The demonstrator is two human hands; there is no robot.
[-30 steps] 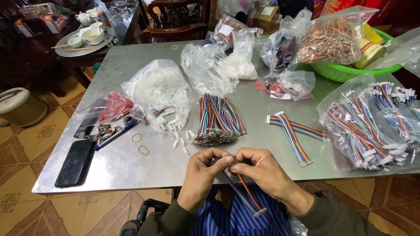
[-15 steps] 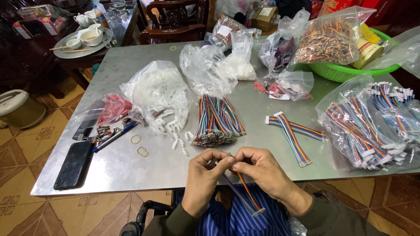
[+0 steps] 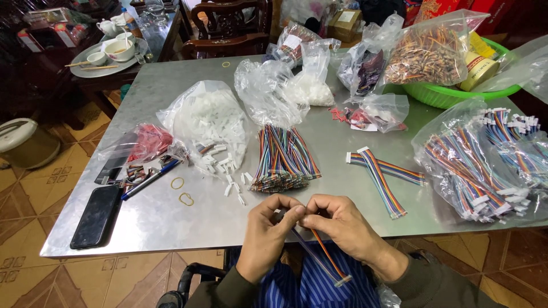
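My left hand (image 3: 268,234) and my right hand (image 3: 342,225) meet at the table's near edge, fingertips pinched together on one end of a rainbow ribbon cable (image 3: 322,259). The cable hangs down over my lap and ends in a white connector. Just beyond my hands lies a stack of rainbow ribbon cables (image 3: 283,157). Small white plastic connectors (image 3: 231,179) are scattered beside an open clear bag (image 3: 208,122) of the same parts.
On the metal table (image 3: 171,222): two finished cables (image 3: 382,174) to the right, a large bag of cables (image 3: 485,157) at far right, a green basin (image 3: 451,94), a black phone (image 3: 96,217), a pen (image 3: 149,179), rubber bands (image 3: 181,191), more bags behind.
My hands have stayed at the table edge; the fingers shifted slightly on the cable end. Nothing else has moved.
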